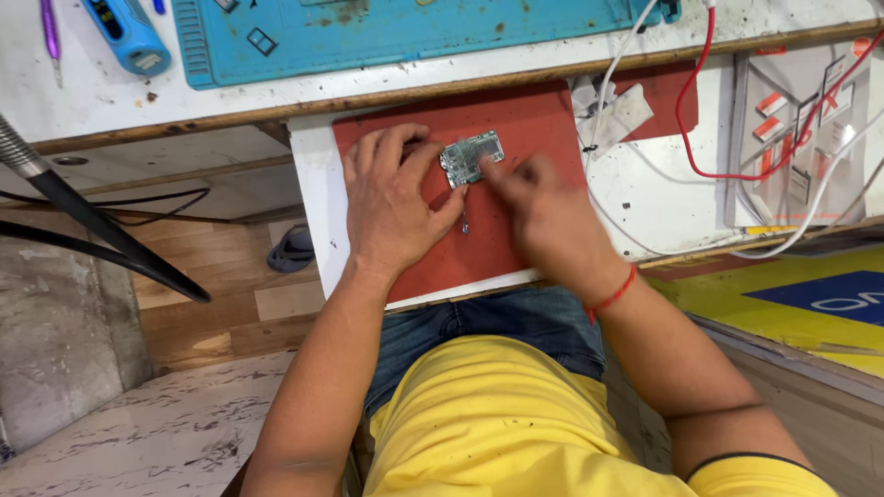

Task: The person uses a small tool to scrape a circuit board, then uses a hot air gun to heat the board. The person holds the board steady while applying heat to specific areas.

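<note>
A small green circuit board (472,156) lies on a red mat (516,115) on a white pull-out shelf. My left hand (391,198) rests flat on the mat, its fingertips touching the board's left edge. My right hand (543,216) is blurred; its fingers press on the board's right lower corner. A thin metal tool or screw (465,221) lies on the mat between the two hands; I cannot tell whether either hand grips it.
A blue work mat (387,37) covers the bench above. A blue handheld tool (129,35) lies at the top left. Red wire (686,110) and white wire (608,83) hang at the right. A black hose (101,230) crosses the left side.
</note>
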